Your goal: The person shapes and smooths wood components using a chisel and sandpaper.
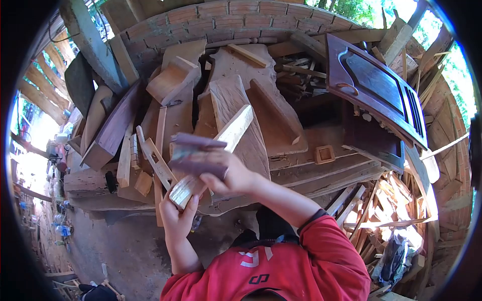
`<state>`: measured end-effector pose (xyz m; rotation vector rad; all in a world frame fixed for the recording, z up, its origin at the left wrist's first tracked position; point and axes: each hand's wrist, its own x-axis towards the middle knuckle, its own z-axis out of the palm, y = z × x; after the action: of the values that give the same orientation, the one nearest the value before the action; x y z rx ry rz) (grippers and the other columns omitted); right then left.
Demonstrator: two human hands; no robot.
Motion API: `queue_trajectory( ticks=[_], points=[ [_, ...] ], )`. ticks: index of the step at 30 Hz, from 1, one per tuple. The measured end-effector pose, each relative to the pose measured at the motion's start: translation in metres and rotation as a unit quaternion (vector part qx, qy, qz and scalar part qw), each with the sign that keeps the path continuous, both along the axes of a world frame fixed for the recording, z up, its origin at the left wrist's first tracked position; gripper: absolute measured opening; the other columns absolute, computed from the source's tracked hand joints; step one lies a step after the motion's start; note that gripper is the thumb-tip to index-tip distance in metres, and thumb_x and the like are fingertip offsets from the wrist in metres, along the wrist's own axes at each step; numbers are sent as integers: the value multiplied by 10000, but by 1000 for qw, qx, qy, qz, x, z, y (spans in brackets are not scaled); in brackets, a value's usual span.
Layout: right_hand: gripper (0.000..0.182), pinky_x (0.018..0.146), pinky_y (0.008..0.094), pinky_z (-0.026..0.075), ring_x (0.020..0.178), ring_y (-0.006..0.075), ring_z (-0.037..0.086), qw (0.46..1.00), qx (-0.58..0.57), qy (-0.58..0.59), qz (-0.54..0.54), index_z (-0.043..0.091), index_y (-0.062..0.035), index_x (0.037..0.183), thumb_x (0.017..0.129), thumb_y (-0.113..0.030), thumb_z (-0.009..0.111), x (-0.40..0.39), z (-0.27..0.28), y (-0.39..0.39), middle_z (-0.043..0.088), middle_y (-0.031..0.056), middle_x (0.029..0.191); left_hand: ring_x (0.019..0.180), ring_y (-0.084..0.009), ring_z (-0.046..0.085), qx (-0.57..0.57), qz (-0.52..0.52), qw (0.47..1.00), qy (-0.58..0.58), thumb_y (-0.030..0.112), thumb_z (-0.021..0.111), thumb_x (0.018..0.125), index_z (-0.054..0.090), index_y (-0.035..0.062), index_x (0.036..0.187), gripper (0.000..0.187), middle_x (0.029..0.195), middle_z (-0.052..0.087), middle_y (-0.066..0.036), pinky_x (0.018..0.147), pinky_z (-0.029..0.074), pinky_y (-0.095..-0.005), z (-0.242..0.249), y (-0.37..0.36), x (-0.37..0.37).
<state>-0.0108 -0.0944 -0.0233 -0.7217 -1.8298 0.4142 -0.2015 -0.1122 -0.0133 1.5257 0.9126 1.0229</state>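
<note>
My left hand (176, 216) is closed around the near end of a pale wooden stick (236, 128), which slants up and away to the right. My right hand (232, 174) is closed on a folded sheet of brown sandpaper (198, 142), smeared by motion, that wraps over the middle of the stick. Its flaps stick out to the left and cover part of the wood. Beneath both hands lies a rough wooden slab (240, 108) on the workbench (316, 181).
A carved dark panel (371, 85) leans at the right. Wood offcuts (386, 200) are heaped below it. A small square wooden frame (324, 154) rests on the bench. A curved block (173, 80) and several boards stand at the left, with a brick wall (221, 21) behind.
</note>
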Motion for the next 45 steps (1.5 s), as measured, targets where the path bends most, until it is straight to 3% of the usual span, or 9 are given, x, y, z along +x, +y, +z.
queue_trajectory(
  ticks=[8,16,21,26,28,32,41,44,45],
  points=[
    [322,812,330,454,902,269,591,924,-238,28,-297,600,-68,1119,829,-126,475,73,-41,42,609,148,1010,796,-125,616,7,-5,1000,30,38,604,783,539,-93,1072,324,905,642,-107,713,487,-246,-16,3,-11],
    [269,894,405,423,1040,339,546,997,-44,24,-52,639,-30,994,780,-169,557,35,-30,3,595,169,1077,799,-281,652,167,-55,966,191,110,652,717,558,-16,1082,398,905,647,-170,698,506,-299,-9,3,2],
    [210,720,336,469,810,255,616,903,-173,-12,-394,654,-27,918,833,-178,536,138,-82,33,641,144,848,774,-272,650,412,-68,884,212,124,658,712,577,33,1102,409,908,653,-140,643,504,-331,-13,19,1],
    [242,804,358,444,933,252,605,920,-274,116,-257,628,7,956,830,-175,530,76,-56,19,632,146,937,782,-271,649,293,-70,922,243,184,697,712,593,27,1066,401,938,653,-132,663,503,-333,-9,13,-2],
    [256,886,410,402,1002,273,573,987,-36,68,-139,629,-3,973,818,-177,524,33,-17,-1,612,154,984,794,-274,649,229,-62,938,252,206,707,713,595,20,1054,405,954,651,-134,675,504,-333,-10,13,-1],
    [354,945,434,359,1068,326,529,994,-59,-40,-86,586,-7,1083,815,-223,503,22,-24,-20,589,174,1044,809,-282,649,309,-39,924,221,213,688,747,603,7,1030,361,951,651,-145,675,511,-327,-12,11,5],
    [292,668,282,441,703,140,538,874,-271,122,-384,594,1,1048,915,-213,447,109,-71,29,603,83,746,873,-291,644,384,-22,897,217,157,712,709,600,-14,1027,378,977,647,-149,747,523,-332,-13,10,1],
    [266,811,329,426,919,168,536,908,-357,129,-177,600,-24,1069,893,-179,474,52,-30,4,589,101,1039,824,-279,655,286,15,943,167,160,723,693,610,-11,1011,379,960,655,-136,734,517,-322,-3,-2,-10],
    [303,892,348,392,1019,235,522,973,-184,39,-137,538,-1,1143,896,-157,460,23,-1,-12,565,136,1091,774,-263,662,302,28,938,170,158,729,683,617,-12,996,374,938,660,-140,706,513,-311,1,-2,-10]
  ],
)
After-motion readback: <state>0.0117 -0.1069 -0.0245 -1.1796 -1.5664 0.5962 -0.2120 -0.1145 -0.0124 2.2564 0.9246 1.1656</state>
